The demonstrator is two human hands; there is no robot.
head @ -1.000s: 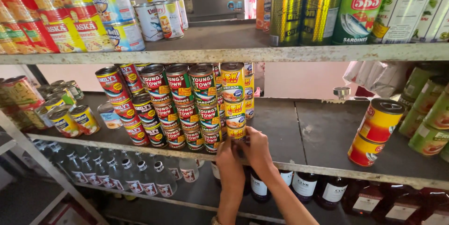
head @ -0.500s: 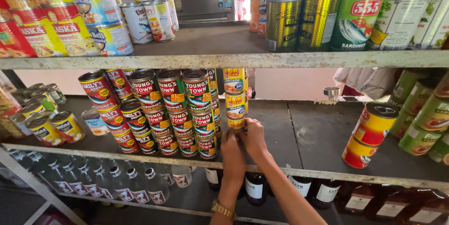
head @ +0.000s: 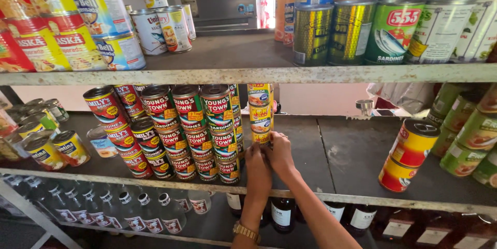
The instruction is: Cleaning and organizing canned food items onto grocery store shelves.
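Shelving: grey, worn shelf boards (head: 331, 150) on a metal frame, three levels in view, filling the whole frame; bare board to the right of centre, pale wall behind.
Upper shelf: large tins (head: 357, 31) in gold, green and white at upper right; red-and-yellow tins at upper left.
Red cans: rows of small red cans (head: 189, 125) stacked three and four high, left of centre on the middle shelf, just beside the stack in hand.
Right stack: two red-and-yellow cans (head: 409, 156), well apart at right.
Bottles: clear bottles (head: 124, 213) at lower left, dark ones below centre.
Yellow stack: column of small yellow-and-green cans (head: 260, 112) at centre, standing upright on the middle shelf, bottom can hidden by fingers.
Handling: judged rigid, fairly heavy for size, slick printed metal; column likely to topple if pushed high, so best gripped low by the sides.
Left hand (head: 257, 169): fingers together, pressed against the base of the column.
Right hand (head: 281, 153): fingers curled around the lowest can from the right.
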